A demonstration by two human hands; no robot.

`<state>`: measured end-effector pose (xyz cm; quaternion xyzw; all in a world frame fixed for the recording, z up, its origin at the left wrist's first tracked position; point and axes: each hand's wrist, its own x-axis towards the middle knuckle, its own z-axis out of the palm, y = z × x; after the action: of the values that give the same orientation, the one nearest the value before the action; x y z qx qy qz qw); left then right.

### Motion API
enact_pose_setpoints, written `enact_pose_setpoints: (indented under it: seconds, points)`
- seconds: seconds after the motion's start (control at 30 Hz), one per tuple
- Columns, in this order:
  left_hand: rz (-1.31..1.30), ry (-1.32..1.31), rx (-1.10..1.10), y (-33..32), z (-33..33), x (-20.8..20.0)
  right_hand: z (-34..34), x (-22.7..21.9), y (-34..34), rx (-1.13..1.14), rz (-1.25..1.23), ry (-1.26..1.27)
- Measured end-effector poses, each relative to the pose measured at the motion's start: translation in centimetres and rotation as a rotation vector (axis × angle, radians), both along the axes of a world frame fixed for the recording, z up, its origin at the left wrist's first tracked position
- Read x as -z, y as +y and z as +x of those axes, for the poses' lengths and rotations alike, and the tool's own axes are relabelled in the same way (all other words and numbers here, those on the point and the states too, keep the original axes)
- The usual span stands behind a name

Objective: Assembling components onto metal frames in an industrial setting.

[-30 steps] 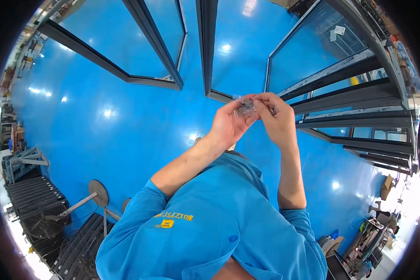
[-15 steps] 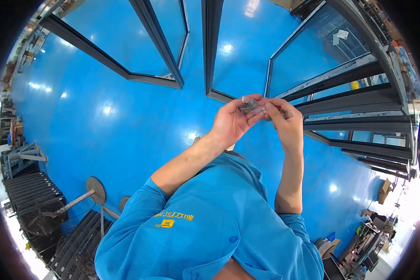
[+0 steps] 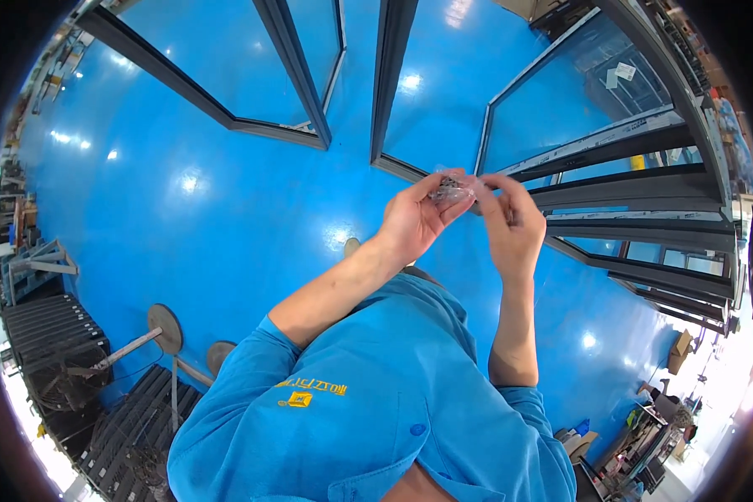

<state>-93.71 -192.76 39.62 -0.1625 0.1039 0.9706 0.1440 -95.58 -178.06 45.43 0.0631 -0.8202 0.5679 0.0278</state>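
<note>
Since 1 s ago, R hand has shifted a bit right & back toward the body, its fingers now looser; L hand is at approx. the same spot. Far L: stack of dark bars, then a grey round disc on a pole, both lower down; above, a dark frame over blue floor. Mid-pic: L hand is palm-up, half-curled, thumb & fingers holding a small crumpled clear bag w/ greyish bits inside, too small to ID. Bag's held up in front of the chest, over the floor, btwn both hands. R hand is just R of it, fingers bent, index & thumb tips at or v. near the bag's R edge; can't tell if they pinch it. Dark patch under R fingers: part or shadow, unclear. Further R: glazed dark frames side by side, then a carton lower down. Step in hand is prob. fingering the bag's edge, contents apparently still in. Next move prob. calls for a firm R pinch, w/ L palm kept cupped below so no bits drop.
</note>
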Motion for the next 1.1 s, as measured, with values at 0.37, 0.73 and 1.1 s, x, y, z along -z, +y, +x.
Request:
enact_pose_setpoints:
  seconds: [0.37, 0.73, 1.1]
  points:
    - [-0.027, 0.057, 0.012, -0.9, 0.1, 1.1, -0.1, 3.0, -1.2, -0.275, 0.495, 0.457]
    - [0.015, 0.019, -0.027, -1.6, 0.3, 1.5, 0.2, 2.1, -2.4, -0.283, 0.113, -0.194]
    - [0.036, -0.012, -0.059, -4.6, 1.3, 0.1, -0.8, 2.3, -3.4, -0.089, -0.794, -0.46]
